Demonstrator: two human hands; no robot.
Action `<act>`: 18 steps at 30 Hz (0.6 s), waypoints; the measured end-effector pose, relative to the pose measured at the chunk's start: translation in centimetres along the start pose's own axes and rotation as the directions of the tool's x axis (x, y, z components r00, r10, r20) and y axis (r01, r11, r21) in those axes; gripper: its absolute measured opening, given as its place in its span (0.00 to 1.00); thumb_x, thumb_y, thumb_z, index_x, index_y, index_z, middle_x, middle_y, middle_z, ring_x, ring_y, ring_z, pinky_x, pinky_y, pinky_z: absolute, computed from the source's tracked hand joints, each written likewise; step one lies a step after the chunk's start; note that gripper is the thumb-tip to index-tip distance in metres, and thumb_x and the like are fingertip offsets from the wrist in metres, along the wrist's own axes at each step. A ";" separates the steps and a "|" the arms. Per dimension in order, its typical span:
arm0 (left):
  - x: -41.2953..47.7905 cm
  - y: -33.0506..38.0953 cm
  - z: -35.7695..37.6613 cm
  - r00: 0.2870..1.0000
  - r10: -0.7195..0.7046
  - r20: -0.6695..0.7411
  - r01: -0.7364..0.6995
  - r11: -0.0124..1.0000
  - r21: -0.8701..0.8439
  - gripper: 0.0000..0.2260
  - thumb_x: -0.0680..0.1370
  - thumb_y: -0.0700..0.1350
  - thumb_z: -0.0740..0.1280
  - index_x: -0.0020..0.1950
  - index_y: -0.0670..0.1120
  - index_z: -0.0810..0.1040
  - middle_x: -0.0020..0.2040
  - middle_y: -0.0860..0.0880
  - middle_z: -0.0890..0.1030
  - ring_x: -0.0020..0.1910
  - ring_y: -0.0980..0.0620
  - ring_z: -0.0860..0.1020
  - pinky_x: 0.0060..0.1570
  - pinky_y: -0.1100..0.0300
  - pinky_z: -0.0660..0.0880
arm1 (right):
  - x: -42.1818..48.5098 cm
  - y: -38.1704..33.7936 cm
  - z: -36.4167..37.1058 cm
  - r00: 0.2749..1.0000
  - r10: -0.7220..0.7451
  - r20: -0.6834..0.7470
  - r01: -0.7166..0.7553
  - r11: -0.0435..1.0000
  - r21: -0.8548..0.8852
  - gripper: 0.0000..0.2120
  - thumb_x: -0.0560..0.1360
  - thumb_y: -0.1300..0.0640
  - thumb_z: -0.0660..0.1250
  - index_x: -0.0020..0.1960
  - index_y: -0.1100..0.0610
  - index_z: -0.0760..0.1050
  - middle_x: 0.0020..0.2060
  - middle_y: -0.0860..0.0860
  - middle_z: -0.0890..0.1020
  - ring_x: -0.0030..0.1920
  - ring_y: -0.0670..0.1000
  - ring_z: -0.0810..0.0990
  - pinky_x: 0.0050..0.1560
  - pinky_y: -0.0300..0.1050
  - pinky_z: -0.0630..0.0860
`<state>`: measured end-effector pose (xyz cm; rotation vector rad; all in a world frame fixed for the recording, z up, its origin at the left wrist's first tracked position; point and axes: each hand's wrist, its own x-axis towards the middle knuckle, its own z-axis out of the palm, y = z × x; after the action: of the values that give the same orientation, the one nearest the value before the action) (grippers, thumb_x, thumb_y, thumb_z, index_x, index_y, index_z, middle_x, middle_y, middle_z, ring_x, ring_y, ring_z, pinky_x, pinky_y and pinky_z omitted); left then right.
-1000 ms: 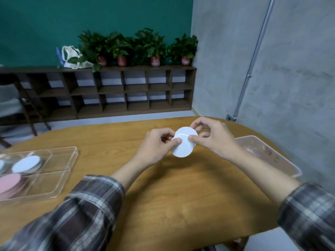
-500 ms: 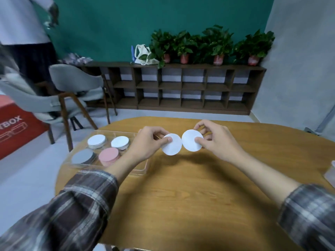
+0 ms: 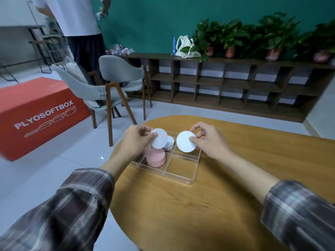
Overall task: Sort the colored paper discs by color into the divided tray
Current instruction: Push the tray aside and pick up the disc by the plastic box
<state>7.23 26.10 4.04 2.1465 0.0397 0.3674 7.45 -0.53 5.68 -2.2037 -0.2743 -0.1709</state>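
Note:
My left hand [image 3: 135, 142] pinches a white paper disc [image 3: 159, 138] above the left side of the clear divided tray [image 3: 181, 175]. My right hand [image 3: 208, 140] pinches a second white disc [image 3: 185, 141] over the tray's far right part. Below the left disc, a stack of pink discs [image 3: 155, 157] fills a near-left compartment. A stack of white discs [image 3: 169, 143] sits in the compartment behind it, partly hidden by the held disc. The tray's near-right compartment holds nothing. My left hand and wrist hide the tray's leftmost compartments.
The tray sits near the left end of the oval wooden table [image 3: 199, 205]. Past that edge stand grey chairs [image 3: 119, 77], an orange box [image 3: 36, 113] and a standing person [image 3: 81, 24]. A low shelf with potted plants [image 3: 235, 84] lines the far wall.
The two white discs were held together, then pulled apart, one per hand. My view swung left, and both hands now hover over the tray.

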 end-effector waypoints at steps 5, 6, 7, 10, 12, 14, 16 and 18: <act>3.4 -3.3 -2.3 0.983 -0.151 -0.100 0.148 0.988 -0.041 0.05 0.76 0.45 0.78 0.46 0.44 0.86 0.41 0.44 0.86 0.38 0.52 0.80 0.44 0.58 0.79 | 3.7 -0.4 4.2 0.995 0.100 0.013 -0.101 0.992 0.080 0.07 0.72 0.59 0.76 0.49 0.52 0.82 0.32 0.49 0.86 0.26 0.39 0.77 0.36 0.38 0.72; 4.0 -3.9 -2.4 0.978 -0.183 -0.101 0.178 0.983 -0.053 0.05 0.76 0.45 0.78 0.45 0.46 0.85 0.41 0.45 0.86 0.37 0.51 0.81 0.46 0.52 0.80 | 4.4 -0.4 5.0 0.991 0.131 0.008 -0.131 0.986 0.102 0.07 0.72 0.59 0.76 0.49 0.52 0.82 0.33 0.49 0.87 0.24 0.39 0.76 0.34 0.37 0.72; 4.6 -4.5 -2.5 0.973 -0.208 -0.099 0.203 0.977 -0.059 0.05 0.76 0.45 0.78 0.44 0.46 0.85 0.40 0.45 0.86 0.38 0.50 0.81 0.48 0.49 0.82 | 5.0 -0.4 5.7 0.987 0.164 0.006 -0.163 0.979 0.119 0.07 0.72 0.59 0.76 0.49 0.52 0.82 0.33 0.49 0.87 0.23 0.41 0.75 0.33 0.37 0.72; 6.1 -5.8 -2.3 0.971 -0.219 -0.091 0.220 0.975 0.001 0.08 0.74 0.47 0.80 0.45 0.44 0.86 0.40 0.46 0.86 0.40 0.47 0.82 0.50 0.47 0.82 | 6.5 0.0 7.5 0.974 0.228 0.009 -0.227 0.964 0.135 0.08 0.71 0.59 0.78 0.48 0.53 0.82 0.33 0.49 0.86 0.24 0.43 0.77 0.35 0.39 0.73; 6.8 -6.5 -2.1 0.975 -0.205 -0.082 0.212 0.973 0.092 0.11 0.74 0.48 0.80 0.49 0.42 0.87 0.42 0.46 0.86 0.43 0.47 0.83 0.46 0.51 0.80 | 7.1 0.4 8.6 0.971 0.239 0.017 -0.240 0.966 0.101 0.08 0.70 0.58 0.79 0.47 0.53 0.82 0.34 0.50 0.87 0.27 0.43 0.78 0.37 0.39 0.74; 7.3 -7.0 -1.7 0.982 -0.177 -0.071 0.187 0.968 0.168 0.11 0.74 0.48 0.80 0.51 0.43 0.88 0.44 0.47 0.85 0.44 0.49 0.82 0.42 0.58 0.76 | 7.4 0.9 9.5 0.972 0.233 0.022 -0.234 0.970 0.062 0.08 0.70 0.58 0.79 0.47 0.53 0.83 0.36 0.50 0.87 0.31 0.44 0.79 0.36 0.39 0.73; 7.7 -7.4 -1.4 0.984 -0.168 -0.056 0.176 0.964 0.200 0.11 0.74 0.48 0.80 0.52 0.43 0.88 0.45 0.47 0.85 0.44 0.50 0.81 0.41 0.62 0.73 | 7.5 1.3 10.1 0.976 0.218 0.020 -0.219 0.976 0.016 0.08 0.70 0.57 0.79 0.47 0.52 0.82 0.38 0.50 0.86 0.37 0.47 0.81 0.34 0.34 0.69; 8.1 -7.8 -0.9 0.990 -0.140 -0.035 0.144 0.951 0.274 0.11 0.74 0.48 0.79 0.52 0.42 0.88 0.44 0.47 0.85 0.45 0.49 0.81 0.41 0.61 0.72 | 7.5 1.7 10.5 0.979 0.201 0.016 -0.200 0.979 -0.031 0.09 0.71 0.56 0.78 0.48 0.51 0.82 0.40 0.49 0.85 0.40 0.47 0.80 0.31 0.30 0.65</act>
<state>15.58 32.65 0.19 2.3995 0.2670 0.3078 15.42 7.93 -0.26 -2.2472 -0.0588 -0.0425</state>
